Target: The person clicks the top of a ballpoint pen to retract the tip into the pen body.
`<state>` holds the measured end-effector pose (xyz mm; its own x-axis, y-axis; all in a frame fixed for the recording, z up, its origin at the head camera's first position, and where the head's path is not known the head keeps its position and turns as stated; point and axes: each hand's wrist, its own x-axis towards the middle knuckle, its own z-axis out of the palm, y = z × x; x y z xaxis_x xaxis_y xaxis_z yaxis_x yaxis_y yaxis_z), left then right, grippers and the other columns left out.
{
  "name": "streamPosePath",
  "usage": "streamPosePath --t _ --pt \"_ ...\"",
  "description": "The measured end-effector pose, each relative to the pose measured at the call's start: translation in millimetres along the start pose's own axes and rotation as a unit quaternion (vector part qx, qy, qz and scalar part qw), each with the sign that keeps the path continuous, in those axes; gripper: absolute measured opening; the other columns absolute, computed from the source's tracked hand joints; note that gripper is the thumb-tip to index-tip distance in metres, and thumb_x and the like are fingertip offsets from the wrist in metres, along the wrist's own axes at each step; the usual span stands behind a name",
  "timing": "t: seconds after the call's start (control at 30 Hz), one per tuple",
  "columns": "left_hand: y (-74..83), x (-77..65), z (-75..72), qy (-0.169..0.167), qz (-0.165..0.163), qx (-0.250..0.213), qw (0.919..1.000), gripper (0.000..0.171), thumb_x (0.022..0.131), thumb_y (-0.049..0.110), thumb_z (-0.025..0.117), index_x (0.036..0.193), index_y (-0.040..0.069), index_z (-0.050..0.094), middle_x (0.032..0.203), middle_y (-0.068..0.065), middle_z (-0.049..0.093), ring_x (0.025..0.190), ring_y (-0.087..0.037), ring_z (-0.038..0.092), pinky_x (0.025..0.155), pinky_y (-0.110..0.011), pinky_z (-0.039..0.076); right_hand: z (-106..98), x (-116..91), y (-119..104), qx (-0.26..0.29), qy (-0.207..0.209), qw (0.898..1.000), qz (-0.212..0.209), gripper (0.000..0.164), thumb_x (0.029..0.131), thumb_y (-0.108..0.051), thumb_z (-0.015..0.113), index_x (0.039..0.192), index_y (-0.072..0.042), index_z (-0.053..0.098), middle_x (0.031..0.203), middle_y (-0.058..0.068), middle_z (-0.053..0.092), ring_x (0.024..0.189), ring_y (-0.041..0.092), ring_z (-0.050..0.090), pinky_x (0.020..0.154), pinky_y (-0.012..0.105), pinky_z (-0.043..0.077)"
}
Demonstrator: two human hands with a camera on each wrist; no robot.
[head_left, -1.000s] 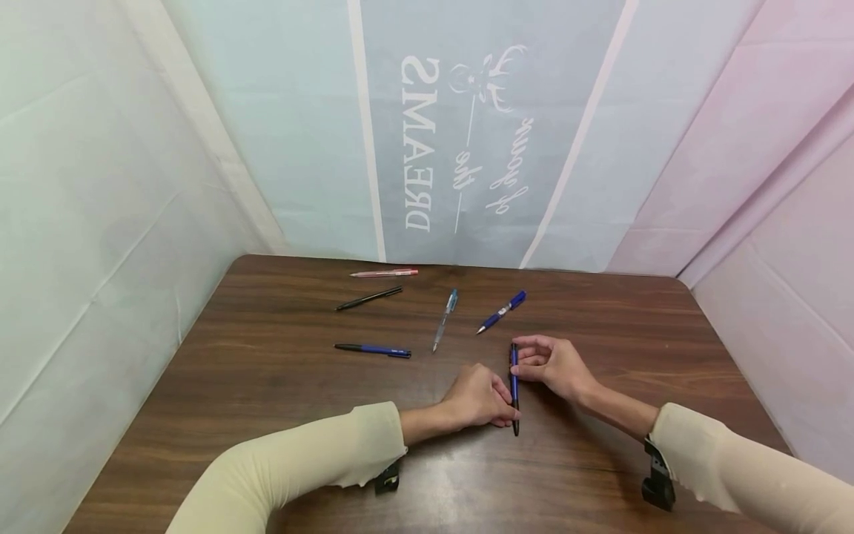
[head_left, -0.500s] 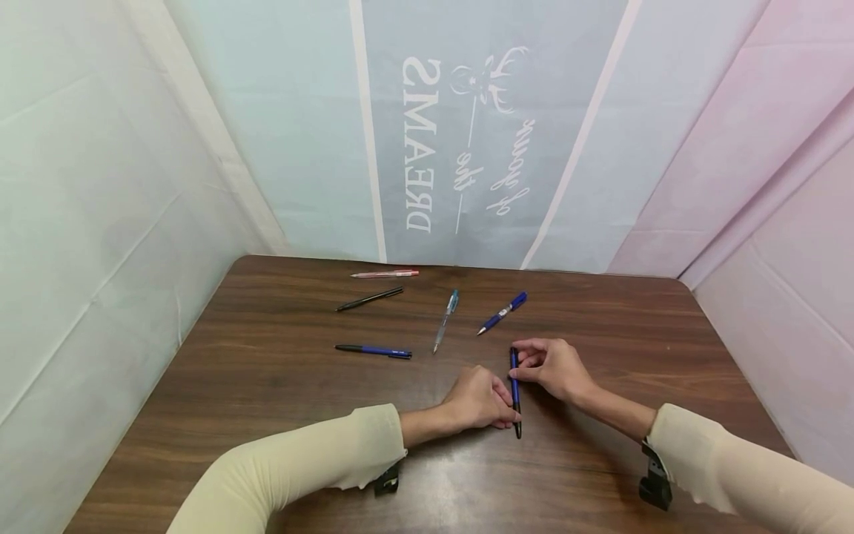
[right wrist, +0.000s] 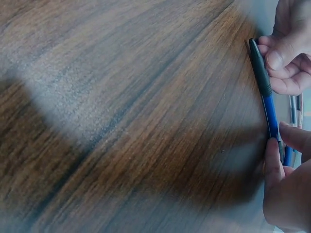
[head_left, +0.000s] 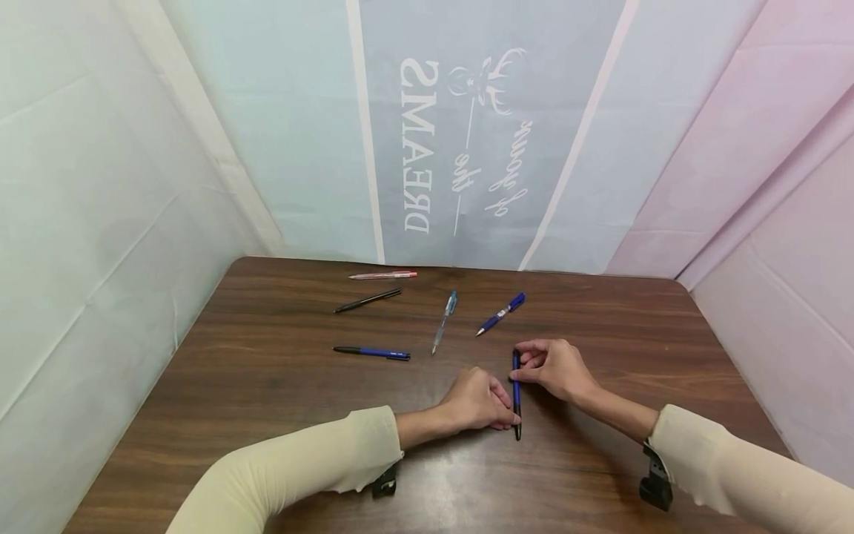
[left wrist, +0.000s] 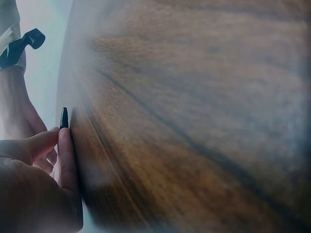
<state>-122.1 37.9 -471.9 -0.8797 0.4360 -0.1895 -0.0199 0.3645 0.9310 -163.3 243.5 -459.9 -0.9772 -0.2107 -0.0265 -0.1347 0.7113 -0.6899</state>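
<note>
A blue pen with a black grip (head_left: 517,393) lies between both hands, its tip toward the person. My left hand (head_left: 475,400) pinches the black grip end between thumb and fingers. Higher on the barrel, my right hand (head_left: 557,368) pinches the same pen near its top. In the right wrist view the pen (right wrist: 261,73) runs from one hand to the other, close to the table surface. Only the black tip (left wrist: 64,118) shows past the left fingers in the left wrist view.
On the brown table (head_left: 620,460) lie a second blue pen (head_left: 371,352), a black pen (head_left: 367,300), a red pen (head_left: 383,275), a clear pen with a teal top (head_left: 443,322) and a dark blue pen (head_left: 500,314). A printed cloth (head_left: 320,148) hangs behind.
Both hands keep their hold on the pen. The pen and right hand have shifted very slightly toward the person; the other pens lie as before.
</note>
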Motion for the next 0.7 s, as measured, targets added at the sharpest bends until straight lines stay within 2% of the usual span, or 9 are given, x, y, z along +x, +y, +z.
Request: streamPosePath --t 0.17,0.4,0.57,0.7 --pt "-2.2 0.3 -1.0 -0.006 0.001 -0.001 1.0000 0.017 0.079 0.004 0.093 0.076 0.006 0.077 0.061 0.005 0.074 0.052 -0.007 0.071 0.050 -0.019 0.058 -2 -1 1 0.001 0.004 1.000 0.002 0.050 0.081 -0.022 0.095 0.120 0.003 0.076 0.093 0.004 0.078 0.082 0.012 0.074 0.072 0.018 0.057" --pt "-1.9 -1.7 -7.4 -0.023 -0.021 -0.059 0.9977 0.015 0.081 0.000 0.091 0.082 0.002 0.076 0.067 -0.003 0.076 0.059 -0.014 0.075 0.054 -0.023 0.061 -8 0 3 0.004 0.007 1.000 0.010 0.048 0.084 -0.024 0.093 0.120 0.002 0.076 0.097 0.008 0.078 0.087 0.018 0.076 0.072 0.019 0.059" --pt "-1.3 0.1 -13.5 -0.021 -0.021 -0.095 0.9950 0.014 0.081 -0.003 0.089 0.083 -0.001 0.075 0.071 -0.011 0.077 0.064 -0.023 0.077 0.056 -0.025 0.063 -15 4 2 0.007 0.009 1.000 0.014 0.050 0.086 -0.024 0.091 0.123 0.003 0.074 0.102 0.011 0.079 0.091 0.021 0.076 0.073 0.018 0.058" --pt "1.3 4.1 -20.8 -0.020 -0.018 -0.091 0.9955 0.014 0.082 -0.001 0.089 0.086 -0.001 0.075 0.072 -0.009 0.077 0.065 -0.022 0.076 0.058 -0.027 0.064 -21 11 1 0.011 0.009 1.000 0.013 0.055 0.087 -0.025 0.090 0.128 0.006 0.070 0.108 0.015 0.078 0.096 0.025 0.076 0.076 0.019 0.059"
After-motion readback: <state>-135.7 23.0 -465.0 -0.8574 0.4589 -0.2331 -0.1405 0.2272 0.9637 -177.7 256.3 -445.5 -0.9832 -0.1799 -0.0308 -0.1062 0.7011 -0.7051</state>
